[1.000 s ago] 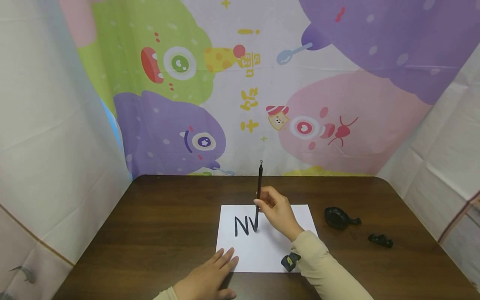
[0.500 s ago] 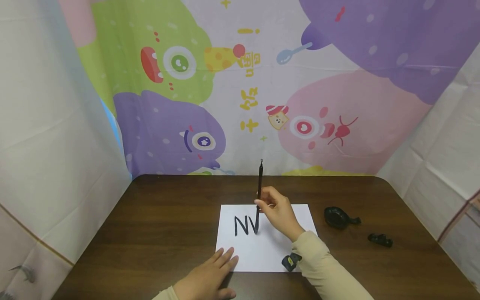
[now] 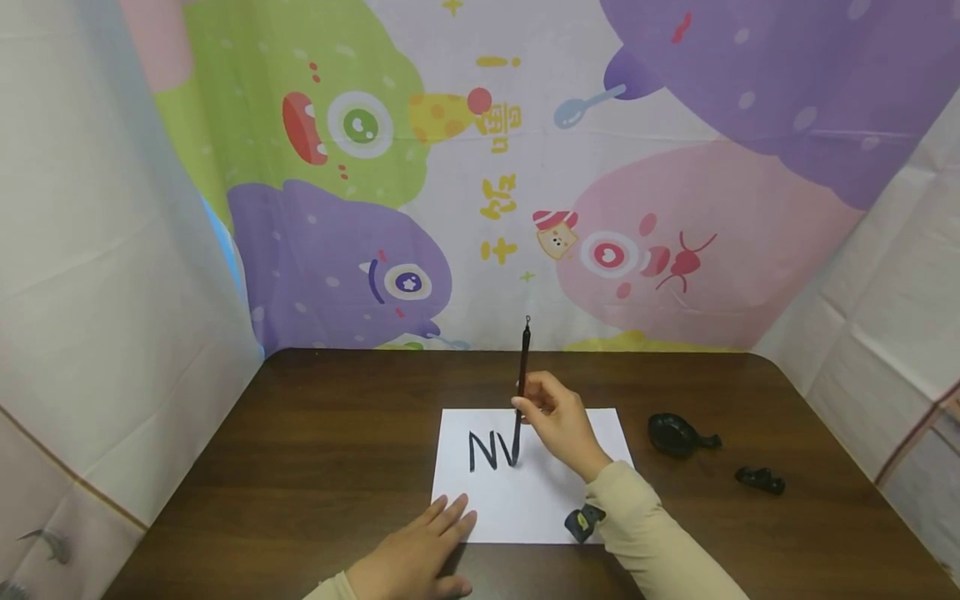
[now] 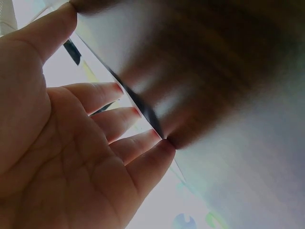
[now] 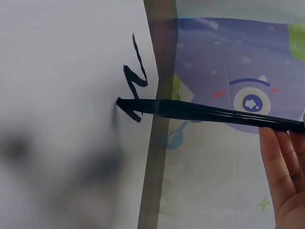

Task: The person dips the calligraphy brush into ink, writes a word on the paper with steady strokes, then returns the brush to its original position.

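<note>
My right hand (image 3: pixel 555 417) pinches a dark writing brush (image 3: pixel 523 367) between thumb and fingers, held nearly upright. Its black bristles meet the white sheet of paper (image 3: pixel 525 512) at the foot of a slanting stroke, just right of a painted black N (image 3: pixel 483 452). In the right wrist view, the bristle tip of the brush (image 5: pixel 190 110) is at the end of that stroke, while only some fingers (image 5: pixel 279 167) show at the edge. My left hand (image 3: pixel 416 550) lies with fingers extended, fingertips on the paper's lower left corner; the left wrist view shows its palm (image 4: pixel 71 143).
To the right of the paper lies a black ink dish (image 3: pixel 672 436) with a short handle. Beyond it is a small black humped piece (image 3: pixel 761 480). All rest on a dark wooden table (image 3: pixel 315 467), with a cartoon-printed curtain (image 3: pixel 487 308) behind its far edge.
The brush has shifted slightly right with my right hand, its top leaning a little further right and its tip at the stroke's lower end. My left hand has stayed in place.
</note>
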`<control>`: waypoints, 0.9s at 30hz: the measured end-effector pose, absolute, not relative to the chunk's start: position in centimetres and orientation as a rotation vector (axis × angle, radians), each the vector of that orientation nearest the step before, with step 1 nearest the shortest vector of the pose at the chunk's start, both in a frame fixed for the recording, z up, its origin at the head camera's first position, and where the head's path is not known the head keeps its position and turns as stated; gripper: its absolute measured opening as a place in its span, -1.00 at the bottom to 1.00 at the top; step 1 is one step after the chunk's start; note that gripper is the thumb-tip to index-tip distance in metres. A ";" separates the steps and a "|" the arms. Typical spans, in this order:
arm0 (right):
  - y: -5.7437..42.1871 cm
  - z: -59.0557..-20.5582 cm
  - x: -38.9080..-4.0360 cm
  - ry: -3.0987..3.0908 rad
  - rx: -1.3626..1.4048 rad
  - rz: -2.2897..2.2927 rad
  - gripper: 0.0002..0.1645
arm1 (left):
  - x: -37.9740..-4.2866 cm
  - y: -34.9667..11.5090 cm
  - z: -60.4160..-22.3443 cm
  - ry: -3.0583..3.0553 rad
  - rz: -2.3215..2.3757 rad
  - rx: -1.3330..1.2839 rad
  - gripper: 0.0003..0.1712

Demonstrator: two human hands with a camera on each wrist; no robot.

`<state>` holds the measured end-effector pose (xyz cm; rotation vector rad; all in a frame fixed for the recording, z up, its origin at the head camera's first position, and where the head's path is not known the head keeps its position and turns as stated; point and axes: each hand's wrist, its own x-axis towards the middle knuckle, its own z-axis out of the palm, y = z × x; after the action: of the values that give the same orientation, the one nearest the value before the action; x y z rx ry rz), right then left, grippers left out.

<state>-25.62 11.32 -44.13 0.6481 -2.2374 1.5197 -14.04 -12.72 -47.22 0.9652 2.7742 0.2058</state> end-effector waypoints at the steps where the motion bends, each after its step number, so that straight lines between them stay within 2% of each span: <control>1: 11.3 -44.1 -25.6 -2.238 0.648 1.523 -0.75 | -14.0 -12.7 -47.2 2.775 0.205 0.967 -0.07; 20: 11.3 -44.1 -25.8 -2.230 0.597 1.551 -0.74 | -14.0 -12.7 -47.1 2.777 0.200 0.957 -0.07; 27: 10.8 -42.1 -24.4 -2.224 0.593 1.509 -0.79 | -14.0 -12.7 -47.1 2.782 0.199 0.972 -0.06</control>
<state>-24.39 10.76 -42.05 0.5927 -2.2235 1.5093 -14.02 -12.72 -47.11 0.9716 2.7817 0.1987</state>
